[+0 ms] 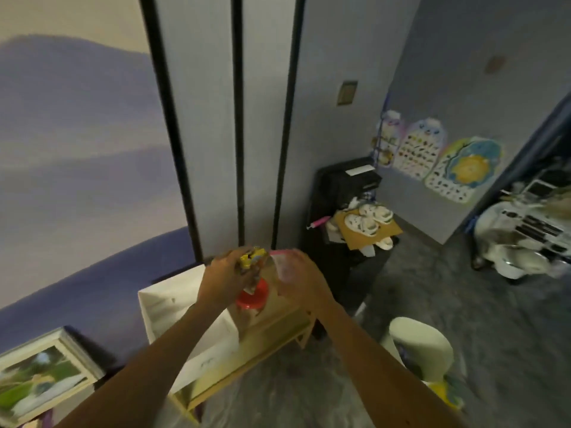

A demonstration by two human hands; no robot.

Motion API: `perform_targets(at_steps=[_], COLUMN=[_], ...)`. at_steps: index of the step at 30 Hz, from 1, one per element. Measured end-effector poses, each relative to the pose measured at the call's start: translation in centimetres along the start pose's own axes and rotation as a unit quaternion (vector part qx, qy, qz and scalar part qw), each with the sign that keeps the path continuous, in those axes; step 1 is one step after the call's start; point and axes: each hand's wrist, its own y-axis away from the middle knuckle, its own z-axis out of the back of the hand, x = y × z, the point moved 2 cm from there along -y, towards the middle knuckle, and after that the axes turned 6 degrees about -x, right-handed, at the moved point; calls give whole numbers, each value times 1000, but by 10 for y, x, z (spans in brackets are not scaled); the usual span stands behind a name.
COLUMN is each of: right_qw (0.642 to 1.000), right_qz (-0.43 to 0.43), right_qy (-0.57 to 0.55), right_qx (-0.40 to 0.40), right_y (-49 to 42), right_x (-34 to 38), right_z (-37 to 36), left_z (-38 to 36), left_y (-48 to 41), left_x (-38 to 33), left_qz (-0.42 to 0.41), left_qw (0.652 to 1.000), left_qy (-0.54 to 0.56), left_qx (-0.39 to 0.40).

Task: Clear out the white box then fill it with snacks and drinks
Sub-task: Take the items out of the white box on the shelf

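Observation:
The white box [167,307] stands open on a low wooden shelf [272,332] below my arms; its inside shows bare white walls. My left hand [222,273] grips a yellow snack packet [253,257] above the box's right end. My right hand [296,270] holds a clear container with a pink rim [279,253] right beside the packet. A jar with a red lid [253,296] shows just under both hands; which hand carries it is hidden by motion blur.
A framed picture [43,375] leans at the lower left. A white bin [420,347] stands on the grey carpet to the right. Farther back a dark cabinet [343,193] and cardboard with pale sandals [367,220] sit by the wall.

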Motion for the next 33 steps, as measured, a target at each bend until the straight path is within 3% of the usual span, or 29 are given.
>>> perform_targets(at_steps=[6,11,16,21,27,33], right_qw=[993,978,954,926,915,896], right_qz=[-106,-192,-278,-359,-389,-438], right_qy=[27,13,-28,-43,-45,-21], right_qx=[-46,-84,-110,-106,-95,-68], right_y=[39,142,198,227,225,207], right_x=[-194,-187,-255,-329,-414,-539], right_z=[7,135,167,173,163,88], left_z=[-88,-161,-224,-297,-393,-506], left_y=[12,34,54,66,48,8], left_x=[-101,-171,-246,-292,-308,-305], left_qz=[-36,-99,-138,-160,-163,-164], left_qw=[994,987,977,964,951,941], left_qy=[16,49,75,69,67,53], left_qx=[103,116,146,199,254,292])
